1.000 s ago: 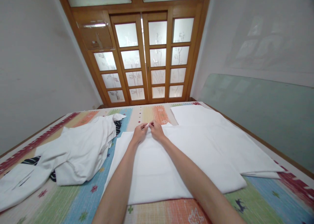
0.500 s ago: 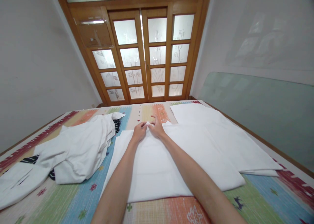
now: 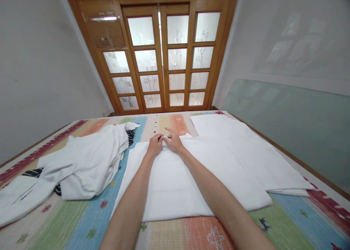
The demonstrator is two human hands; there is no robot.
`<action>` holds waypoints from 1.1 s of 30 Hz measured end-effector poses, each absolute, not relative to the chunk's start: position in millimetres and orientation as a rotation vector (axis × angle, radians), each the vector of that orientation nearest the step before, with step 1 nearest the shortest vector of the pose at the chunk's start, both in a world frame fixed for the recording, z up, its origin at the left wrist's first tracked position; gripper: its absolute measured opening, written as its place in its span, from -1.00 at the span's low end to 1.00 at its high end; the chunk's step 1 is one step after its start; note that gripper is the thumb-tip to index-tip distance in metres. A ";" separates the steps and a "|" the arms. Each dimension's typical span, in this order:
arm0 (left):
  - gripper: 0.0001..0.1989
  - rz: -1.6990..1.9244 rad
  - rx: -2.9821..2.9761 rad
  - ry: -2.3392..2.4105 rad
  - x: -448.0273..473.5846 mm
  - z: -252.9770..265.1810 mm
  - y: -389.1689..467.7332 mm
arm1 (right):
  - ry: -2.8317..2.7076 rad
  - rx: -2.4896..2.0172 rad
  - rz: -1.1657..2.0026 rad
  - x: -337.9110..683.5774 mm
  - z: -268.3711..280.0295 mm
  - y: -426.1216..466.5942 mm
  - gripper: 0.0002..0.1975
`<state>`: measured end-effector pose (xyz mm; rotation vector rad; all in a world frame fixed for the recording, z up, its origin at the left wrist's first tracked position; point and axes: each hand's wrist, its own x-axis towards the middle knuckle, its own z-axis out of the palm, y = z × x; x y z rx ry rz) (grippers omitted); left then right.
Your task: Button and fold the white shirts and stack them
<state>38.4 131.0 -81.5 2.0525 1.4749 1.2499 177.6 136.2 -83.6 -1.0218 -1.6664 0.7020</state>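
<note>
A white garment (image 3: 175, 191) lies spread flat in front of me; its exact kind is not clear. At its far edge my left hand (image 3: 155, 144) pinches a small bit of the white cloth. Right beside it, nearly touching, my right hand (image 3: 173, 142) pinches the same edge between thumb and fingers, with the index finger raised. The fingertips hide what lies between them. Over on the left rests a second, crumpled white garment (image 3: 90, 162) with black striped parts showing, untouched by either hand.
A multicoloured striped cloth (image 3: 106, 210) covers the surface beneath the garments. More folded white fabric (image 3: 257, 151) stretches to the right. A pale green panel (image 3: 287, 129) stands along the right side, and wooden doors with glass panes (image 3: 164, 60) are at the back.
The view has tilted slightly downward. Both hands keep their pinch at the garment's far edge, with only slight finger movement.
</note>
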 end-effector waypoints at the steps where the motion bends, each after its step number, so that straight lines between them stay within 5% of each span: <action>1: -0.78 1.247 2.065 1.474 38.6 -82.0 131.5 | -1.683 -1.021 0.696 177.8 -83.3 136.2 -0.50; 18: -0.72 1.208 2.092 1.494 41.8 -76.2 120.9 | -1.276 -0.977 1.150 178.4 -81.8 150.6 -0.66; 33: -0.74 1.037 2.153 1.574 40.7 -82.3 128.4 | -1.730 -1.060 0.586 180.9 -88.0 143.2 -0.46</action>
